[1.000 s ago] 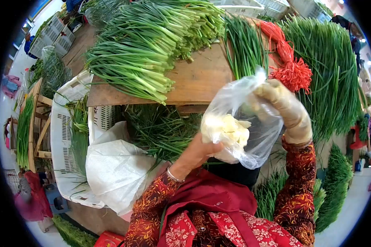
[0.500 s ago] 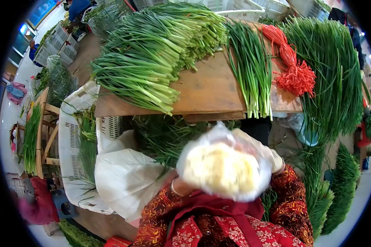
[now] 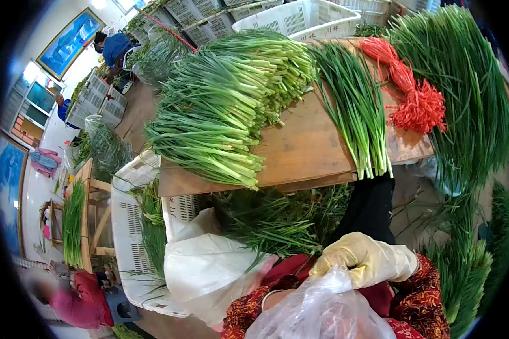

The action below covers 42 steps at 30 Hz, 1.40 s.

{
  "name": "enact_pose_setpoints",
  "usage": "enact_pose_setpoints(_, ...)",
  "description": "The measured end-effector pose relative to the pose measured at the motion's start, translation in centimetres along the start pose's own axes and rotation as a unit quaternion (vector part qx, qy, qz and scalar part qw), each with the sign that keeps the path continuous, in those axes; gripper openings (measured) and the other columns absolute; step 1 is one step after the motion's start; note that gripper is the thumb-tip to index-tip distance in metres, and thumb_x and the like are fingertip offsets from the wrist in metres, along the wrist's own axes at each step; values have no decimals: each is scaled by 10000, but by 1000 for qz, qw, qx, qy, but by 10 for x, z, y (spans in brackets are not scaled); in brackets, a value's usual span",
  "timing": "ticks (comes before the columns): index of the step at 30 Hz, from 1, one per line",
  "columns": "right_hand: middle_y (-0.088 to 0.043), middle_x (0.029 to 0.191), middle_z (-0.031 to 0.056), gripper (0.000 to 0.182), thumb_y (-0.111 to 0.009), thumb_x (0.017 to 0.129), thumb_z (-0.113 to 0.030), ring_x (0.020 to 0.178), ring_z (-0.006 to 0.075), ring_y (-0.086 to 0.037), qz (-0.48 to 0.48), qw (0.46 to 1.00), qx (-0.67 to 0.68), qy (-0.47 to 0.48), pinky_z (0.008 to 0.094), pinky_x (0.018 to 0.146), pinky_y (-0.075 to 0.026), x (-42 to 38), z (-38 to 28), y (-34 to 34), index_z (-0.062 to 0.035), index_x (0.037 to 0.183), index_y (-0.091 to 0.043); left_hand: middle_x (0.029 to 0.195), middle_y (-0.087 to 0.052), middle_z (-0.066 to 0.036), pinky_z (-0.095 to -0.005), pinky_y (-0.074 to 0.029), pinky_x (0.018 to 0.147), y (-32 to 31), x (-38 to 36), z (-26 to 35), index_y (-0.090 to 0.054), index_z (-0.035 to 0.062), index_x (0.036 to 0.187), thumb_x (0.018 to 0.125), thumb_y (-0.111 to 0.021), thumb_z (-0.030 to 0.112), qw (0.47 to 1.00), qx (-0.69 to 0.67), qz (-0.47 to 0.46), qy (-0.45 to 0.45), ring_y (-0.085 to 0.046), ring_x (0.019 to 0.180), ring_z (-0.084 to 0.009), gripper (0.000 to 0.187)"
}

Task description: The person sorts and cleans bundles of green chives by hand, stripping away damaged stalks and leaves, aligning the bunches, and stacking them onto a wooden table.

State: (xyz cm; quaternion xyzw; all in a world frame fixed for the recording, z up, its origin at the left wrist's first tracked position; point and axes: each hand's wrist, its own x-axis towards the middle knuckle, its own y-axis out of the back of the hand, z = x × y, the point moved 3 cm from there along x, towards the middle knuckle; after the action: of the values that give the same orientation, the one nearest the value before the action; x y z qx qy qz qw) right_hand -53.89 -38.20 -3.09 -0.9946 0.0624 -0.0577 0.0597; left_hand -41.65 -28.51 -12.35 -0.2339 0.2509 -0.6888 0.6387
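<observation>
My right hand point(image 3: 359, 261), in a pale yellow glove, pinches the gathered top of a clear plastic bag point(image 3: 322, 311) at the bottom centre. My left hand point(image 3: 308, 308) shows only dimly through the bag, a bracelet at its wrist; its fingers are hidden. Ahead stands a wooden table point(image 3: 300, 150) with a big heap of green stalks point(image 3: 220, 107). Right of the heap lies a smaller bunch point(image 3: 353, 107). Red ties point(image 3: 415, 101) rest near the table's right end.
A white crate point(image 3: 133, 226) and a white sack point(image 3: 201, 265) stand left of me. Long greens point(image 3: 458, 90) are piled at the right. A person in pink point(image 3: 79, 299) sits at the lower left, another in blue point(image 3: 116, 50) farther back. Loose greens point(image 3: 277, 220) lie below the table.
The bag has moved down and toward me, and its pale yellow contents no longer show. My right hand now grips its gathered top. The view has shifted, so the table sits farther right and lower.
</observation>
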Motion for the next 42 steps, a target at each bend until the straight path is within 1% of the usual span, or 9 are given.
enact_pose_setpoints(2, -627, 838, 124, 369, -591, 819, -313, 756, 196, -614, 1, 1000, 27, -7, 278, 675, -476, -5, 8, 2, -4, 1020, -580, 1187, -481, -84, -321, -397, 918, -2, 1, -4, -365, 10, 1237, 600, -753, 63, 1000, 7, -6, 10, -486, 1072, -189, 748)
enact_pose_setpoints(6, -631, 871, 132, 317, -580, 812, -231, 788, 200, -618, 15, 1000, 21, 1, 282, 701, -477, -10, 6, 3, -7, 1035, -580, 1178, -487, -82, -321, -399, 915, -8, 2, -11, -371, 11, 1232, 609, -748, 67, 999, 3, -22, 26, -489, 1066, -189, 731)
enact_pose_setpoints(22, -621, 812, 111, 353, -603, 815, -298, 726, 157, -591, 71, 995, 51, 40, 266, 661, -466, -19, -2, 12, 29, 946, -595, 1140, -512, -77, -321, -409, 901, -31, -10, -30, -397, 17, 1212, 642, -725, 83, 995, -38, -66, 64, -505, 1040, -188, 661)
enact_pose_setpoints(25, -626, 839, 71, 316, -612, 818, -247, 753, 111, -567, 115, 969, 219, 13, 256, 679, -460, -22, -1, 11, 46, 935, -596, 1133, -517, -76, -321, -411, 899, -30, -10, -29, -402, 18, 1208, 649, -721, 86, 994, -40, -71, 66, -508, 1035, -188, 648)
enact_pose_setpoints(30, -622, 833, 55, 314, -620, 815, -254, 751, 96, -555, 141, 968, 207, -7, 238, 682, -448, -23, -5, 19, 37, 932, -600, 1122, -525, -74, -321, -414, 895, -29, -7, -26, -410, 19, 1201, 659, -714, 91, 994, -32, -77, 65, -512, 1027, -188, 626)
enact_pose_setpoints(34, -619, 832, 46, 277, -616, 817, -238, 774, 103, -561, 238, 958, 161, -18, 235, 709, -443, -27, -5, 32, 22, 911, -608, 1112, -532, -72, -321, -416, 891, -30, 2, -18, -417, 21, 1196, 668, -709, 96, 995, -16, -71, 63, -516, 1021, -188, 609)
enact_pose_setpoints(37, -611, 875, 34, 260, -591, 819, -186, 775, 102, -556, 430, 894, 125, 18, 236, 713, -442, -32, -11, 45, 20, 977, -581, 1105, -536, -71, -321, -418, 889, -32, 17, -5, -421, 22, 1193, 674, -704, 99, 997, 23, -48, 55, -519, 1016, -188, 596)
enact_pose_setpoints(41, -602, 876, 31, 268, -512, 845, -170, 796, 106, -559, 517, 849, -54, 98, 235, 749, -451, -36, -29, 72, 17, 1031, -558, 1096, -543, -70, -322, -421, 885, -34, 48, 15, -428, 23, 1187, 682, -699, 103, 991, 82, 49, 90, -523, 1010, -188, 579)
enact_pose_setpoints(42, -587, 838, 26, 271, -502, 847, -170, 759, 117, -551, 580, 804, -37, 123, 238, 735, -448, -37, -32, 64, 21, 1032, -554, 1138, -505, -49, -281, -392, 890, -37, 56, 20, -355, 16, 1248, 738, -617, -7, 986, 41, 69, 144, -489, 1034, -129, 574)
